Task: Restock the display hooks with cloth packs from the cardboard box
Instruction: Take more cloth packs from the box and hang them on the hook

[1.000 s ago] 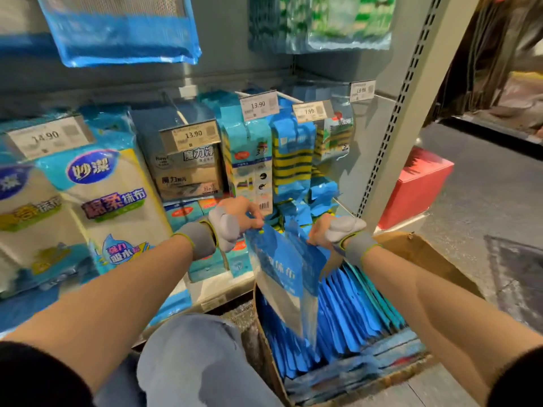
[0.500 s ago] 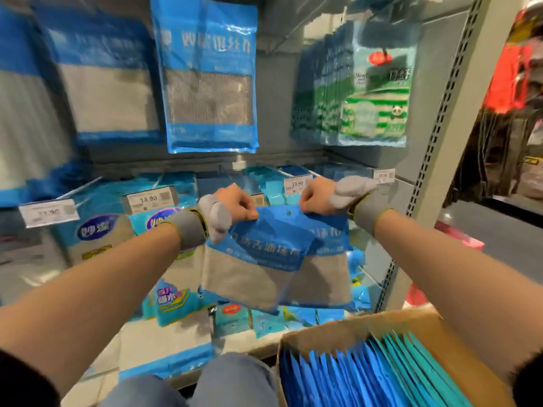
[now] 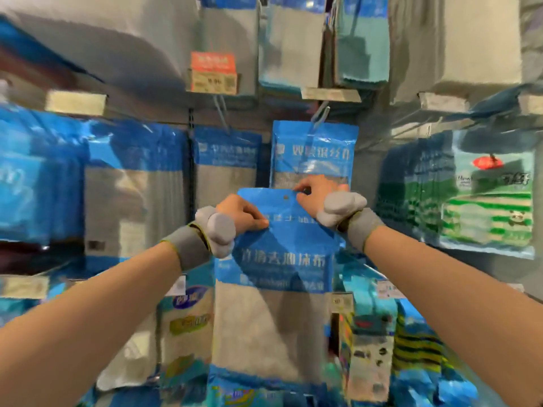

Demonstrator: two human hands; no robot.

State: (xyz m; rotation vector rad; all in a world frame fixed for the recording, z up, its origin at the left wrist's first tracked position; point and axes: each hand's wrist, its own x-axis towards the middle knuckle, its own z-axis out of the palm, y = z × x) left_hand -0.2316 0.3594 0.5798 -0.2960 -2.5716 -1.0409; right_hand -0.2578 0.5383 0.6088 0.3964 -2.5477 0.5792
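Cloth pack (image 3: pixel 282 259) held upright mid-frame before display wall, blue header up, grey cloth panel below, small hang hole (image 3: pixel 285 197) near top edge. Left hand (image 3: pixel 239 215) pinches header's left edge; right hand (image 3: pixel 318 195) clamps top right beside hole. Both wrists wear grey bands. Just behind, hanging pack (image 3: pixel 314 151) on display hook (image 3: pixel 318 117). Similar blue-grey packs left, green striped packs (image 3: pixel 487 201) right. Orange price tag (image 3: pixel 213 72) above. Frame blurred.
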